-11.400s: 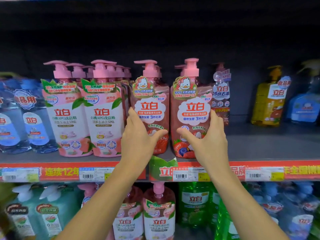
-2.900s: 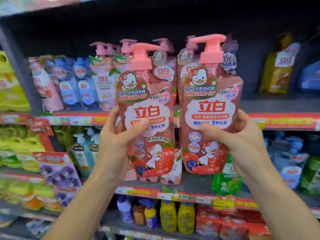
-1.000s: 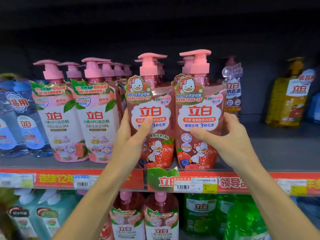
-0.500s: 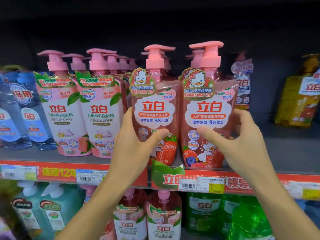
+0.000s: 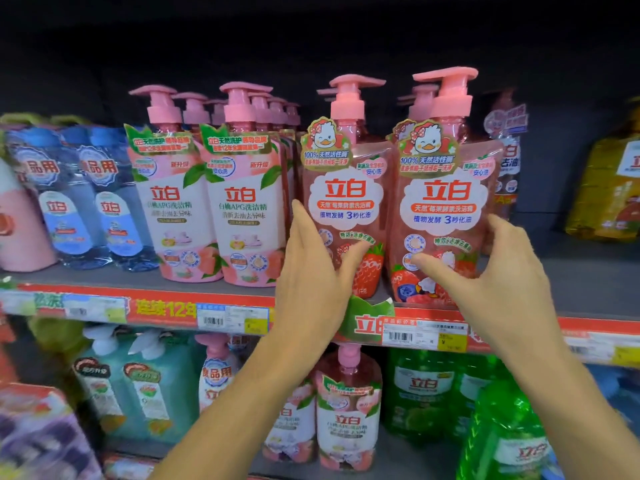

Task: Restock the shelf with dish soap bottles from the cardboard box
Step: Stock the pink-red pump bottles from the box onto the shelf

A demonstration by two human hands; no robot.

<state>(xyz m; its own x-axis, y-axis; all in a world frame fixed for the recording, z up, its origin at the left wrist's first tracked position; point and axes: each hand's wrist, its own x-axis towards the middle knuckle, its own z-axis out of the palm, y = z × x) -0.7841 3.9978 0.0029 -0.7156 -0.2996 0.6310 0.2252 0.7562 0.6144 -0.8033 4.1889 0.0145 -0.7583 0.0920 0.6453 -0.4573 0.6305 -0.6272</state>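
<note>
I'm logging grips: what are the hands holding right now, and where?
Each grips a strawberry soap bottle by its lower body: left hand on the left bottle, right hand on the right bottle.

- One view only on my end, the head camera; nothing to overlap with.
- It faces the shelf front square on, close in, about level with its pink pump bottles.
- Wide angle: lower shelf row sits at frame bottom, both forearms enter from below.
</note>
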